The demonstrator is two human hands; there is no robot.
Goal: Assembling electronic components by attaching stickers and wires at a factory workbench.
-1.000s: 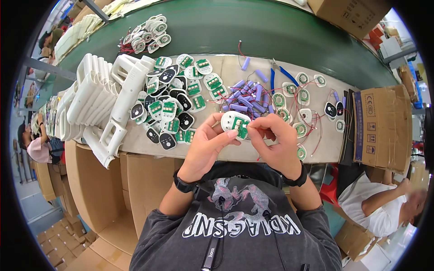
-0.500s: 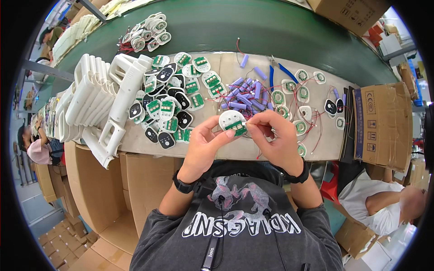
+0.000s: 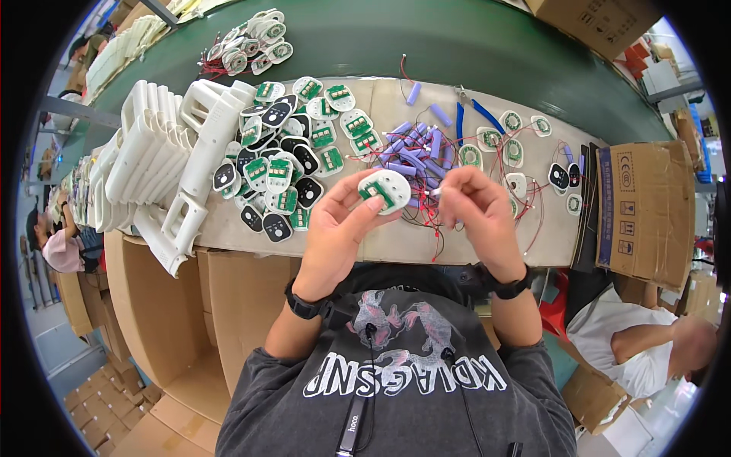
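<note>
In my left hand (image 3: 339,221) is a white oval panel (image 3: 394,187) with a green circuit board, the thumb pressed on the board's side. My right hand (image 3: 480,217) is just right of it, apart from the panel, pinching what looks like a small white plug (image 3: 435,192) at the fingertips. Red wires (image 3: 434,228) hang below that hand. Beyond both hands lies a heap of purple cylindrical battery cells (image 3: 415,152) with red leads. To the left is a pile of similar panels (image 3: 282,171), some showing green boards, others black faces.
White plastic housings (image 3: 152,152) are stacked at the left. Blue-handled pliers (image 3: 485,114) lie beyond the cells, near round white parts with wires (image 3: 513,152). A cardboard box (image 3: 647,217) stands at the right, beside a seated person (image 3: 632,335). A green conveyor belt (image 3: 365,46) runs behind.
My left hand has turned the panel and drawn it slightly left. My right hand has moved right, away from the panel's edge, and the two are now apart.
</note>
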